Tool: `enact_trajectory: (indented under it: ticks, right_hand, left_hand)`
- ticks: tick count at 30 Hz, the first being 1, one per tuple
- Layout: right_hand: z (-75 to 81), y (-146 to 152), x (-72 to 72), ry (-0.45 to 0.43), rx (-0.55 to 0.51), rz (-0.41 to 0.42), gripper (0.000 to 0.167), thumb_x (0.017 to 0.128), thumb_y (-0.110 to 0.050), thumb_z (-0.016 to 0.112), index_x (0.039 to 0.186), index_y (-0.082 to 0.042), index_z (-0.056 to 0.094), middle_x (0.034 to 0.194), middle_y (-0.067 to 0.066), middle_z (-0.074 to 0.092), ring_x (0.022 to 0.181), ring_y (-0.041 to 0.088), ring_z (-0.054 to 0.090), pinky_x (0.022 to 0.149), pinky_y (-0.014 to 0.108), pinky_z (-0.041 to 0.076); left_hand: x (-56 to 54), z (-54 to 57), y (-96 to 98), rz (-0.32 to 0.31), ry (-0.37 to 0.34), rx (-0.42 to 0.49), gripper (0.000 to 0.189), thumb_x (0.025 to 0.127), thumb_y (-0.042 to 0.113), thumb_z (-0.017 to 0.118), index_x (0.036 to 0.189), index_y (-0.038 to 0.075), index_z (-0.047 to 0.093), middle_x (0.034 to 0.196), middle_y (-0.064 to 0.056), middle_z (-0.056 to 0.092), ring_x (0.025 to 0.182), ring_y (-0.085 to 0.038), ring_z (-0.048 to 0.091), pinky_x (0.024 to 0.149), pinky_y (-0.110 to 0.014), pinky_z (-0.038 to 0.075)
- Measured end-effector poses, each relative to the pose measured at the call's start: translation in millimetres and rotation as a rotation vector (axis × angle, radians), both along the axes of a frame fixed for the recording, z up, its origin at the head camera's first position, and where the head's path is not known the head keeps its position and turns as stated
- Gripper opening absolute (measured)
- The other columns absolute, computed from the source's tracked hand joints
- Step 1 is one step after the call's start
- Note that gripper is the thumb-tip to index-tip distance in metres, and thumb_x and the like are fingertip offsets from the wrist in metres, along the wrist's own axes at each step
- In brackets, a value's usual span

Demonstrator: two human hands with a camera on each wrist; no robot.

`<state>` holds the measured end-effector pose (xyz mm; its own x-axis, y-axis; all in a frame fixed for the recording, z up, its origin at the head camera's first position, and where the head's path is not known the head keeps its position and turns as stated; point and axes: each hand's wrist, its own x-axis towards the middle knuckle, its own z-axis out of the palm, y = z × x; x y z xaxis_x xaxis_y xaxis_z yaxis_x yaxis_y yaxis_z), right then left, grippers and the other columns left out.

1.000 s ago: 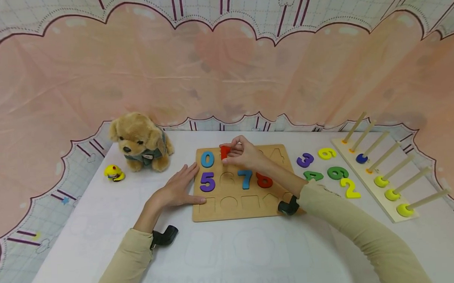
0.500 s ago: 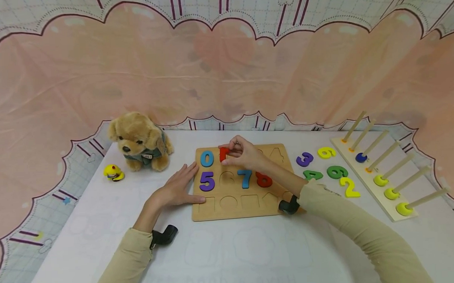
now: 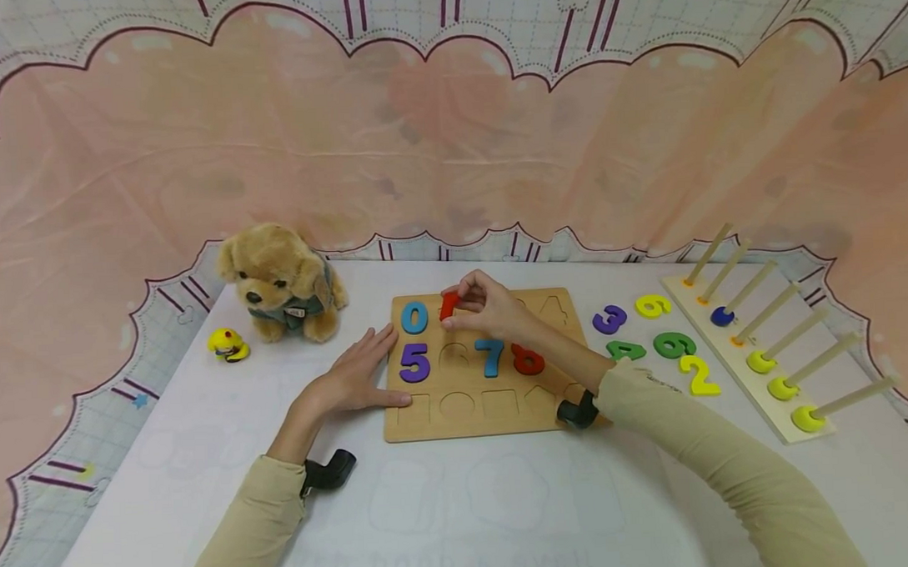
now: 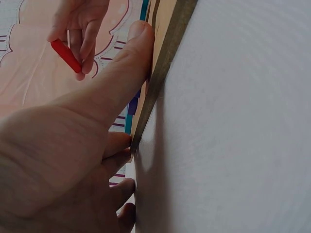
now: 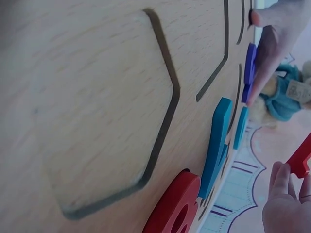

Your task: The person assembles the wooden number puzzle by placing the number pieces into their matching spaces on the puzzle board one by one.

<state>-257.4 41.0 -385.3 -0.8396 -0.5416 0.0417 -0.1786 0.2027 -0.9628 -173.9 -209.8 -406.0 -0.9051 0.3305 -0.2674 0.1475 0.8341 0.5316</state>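
My right hand (image 3: pixel 492 307) pinches a red number 1 piece (image 3: pixel 449 304) between thumb and fingers, over the top row of a wooden number puzzle board (image 3: pixel 436 428). In the left wrist view the red piece (image 4: pixel 65 56) is tilted, held above the board's surface. My left hand (image 3: pixel 355 374) lies spread along the board's left edge, its thumb on the lower left of the board. A blue 0 (image 3: pixel 406 318), purple 5 (image 3: pixel 415 370), blue 7 (image 3: pixel 492 359) and red 8 (image 3: pixel 528 363) sit on the board. Part of the board is hidden under my right forearm.
Right of the board lie loose numbers, among them a purple 3 (image 3: pixel 615 320), green 4 (image 3: pixel 627 352) and yellow 2 (image 3: pixel 699 379). Beyond them stands a peg board (image 3: pixel 742 365) with several upright pegs. A plush dog (image 3: pixel 273 265) and yellow duck (image 3: pixel 227 347) stand left.
The red 1 has tilted a little in my right hand's fingers and shifted slightly over the same spot. My left hand has stayed at the board's left edge.
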Motion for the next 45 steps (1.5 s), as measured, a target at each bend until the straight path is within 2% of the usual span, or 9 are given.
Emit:
enact_trajectory:
  ticks: [9, 15, 19, 23, 27, 30, 37, 45]
  right_hand:
    - [-2.2, -1.7, -2.9, 0.056, 0.037, -0.022, 0.043, 0.082, -0.005, 0.076, 0.111, 0.000, 0.043, 0.128, 0.019, 0.059, 0.115, 0.030, 0.061, 0.102, 0.033, 0.051]
    - [-1.5, -1.2, -2.8, 0.117, 0.114, -0.018, 0.047, 0.083, -0.013, 0.076, 0.120, -0.004, 0.049, 0.122, 0.014, 0.060, 0.116, 0.027, 0.060, 0.103, 0.037, 0.051]
    - [-1.7, 0.8, -6.4, 0.208, 0.217, 0.034, 0.050, 0.085, -0.018, 0.075, 0.129, -0.004, 0.055, 0.125, 0.012, 0.061, 0.118, 0.027, 0.058, 0.103, 0.039, 0.051]
    - [-3.7, 3.5, -14.4, 0.300, 0.382, 0.109, 0.052, 0.085, -0.025, 0.075, 0.132, -0.009, 0.060, 0.130, 0.012, 0.058, 0.115, 0.029, 0.060, 0.099, 0.040, 0.053]
    - [-4.6, 4.4, -23.1, 0.315, 0.504, 0.168, 0.054, 0.086, -0.029, 0.074, 0.136, -0.014, 0.058, 0.135, 0.014, 0.052, 0.117, 0.030, 0.057, 0.100, 0.042, 0.052]
    - [-4.5, 4.1, -28.5, 0.314, 0.558, 0.193, 0.055, 0.088, -0.029, 0.072, 0.139, -0.016, 0.055, 0.138, 0.013, 0.050, 0.122, 0.029, 0.052, 0.105, 0.043, 0.048]
    - [-7.8, -0.4, -38.8, 0.428, 0.682, 0.254, 0.054, 0.088, -0.033, 0.071, 0.137, -0.012, 0.057, 0.139, 0.014, 0.054, 0.128, 0.030, 0.051, 0.110, 0.041, 0.044]
    - [-9.4, -6.3, -41.3, 0.484, 0.748, 0.298, 0.051, 0.089, -0.032, 0.070, 0.134, -0.010, 0.060, 0.142, 0.013, 0.054, 0.134, 0.030, 0.048, 0.115, 0.042, 0.039]
  left_hand:
    - [0.7, -0.9, -1.3, -0.015, 0.027, 0.003, 0.110, 0.077, 0.053, 0.076, 0.156, 0.007, 0.015, 0.165, -0.014, 0.009, 0.151, -0.040, 0.001, 0.121, -0.061, 0.007]
    - [1.2, -0.6, -1.8, -0.015, 0.032, 0.003, 0.110, 0.077, 0.054, 0.075, 0.156, 0.006, 0.015, 0.165, -0.014, 0.009, 0.152, -0.039, 0.001, 0.121, -0.061, 0.007]
    - [1.4, -0.1, -2.0, -0.011, 0.023, 0.002, 0.111, 0.077, 0.054, 0.075, 0.156, 0.007, 0.014, 0.165, -0.013, 0.008, 0.152, -0.039, 0.000, 0.121, -0.061, 0.007]
    - [1.4, -0.7, -2.7, -0.012, 0.022, 0.000, 0.110, 0.077, 0.053, 0.075, 0.156, 0.006, 0.014, 0.165, -0.014, 0.008, 0.152, -0.039, 0.000, 0.121, -0.061, 0.007]
    - [1.7, -2.0, -2.4, -0.013, 0.018, 0.003, 0.110, 0.077, 0.053, 0.076, 0.156, 0.006, 0.014, 0.165, -0.013, 0.008, 0.152, -0.039, 0.000, 0.121, -0.060, 0.007]
    - [1.8, -2.6, -2.1, -0.014, 0.018, 0.003, 0.111, 0.077, 0.054, 0.075, 0.156, 0.007, 0.014, 0.165, -0.013, 0.008, 0.152, -0.039, 0.000, 0.121, -0.060, 0.007]
    - [1.7, -1.8, -2.7, -0.016, 0.026, 0.003, 0.110, 0.077, 0.054, 0.075, 0.156, 0.007, 0.014, 0.165, -0.013, 0.008, 0.152, -0.039, 0.001, 0.121, -0.060, 0.007]
    - [0.9, -2.0, -2.8, -0.020, 0.024, -0.006, 0.110, 0.078, 0.054, 0.074, 0.156, 0.008, 0.014, 0.165, -0.012, 0.007, 0.152, -0.038, 0.000, 0.122, -0.059, 0.007]
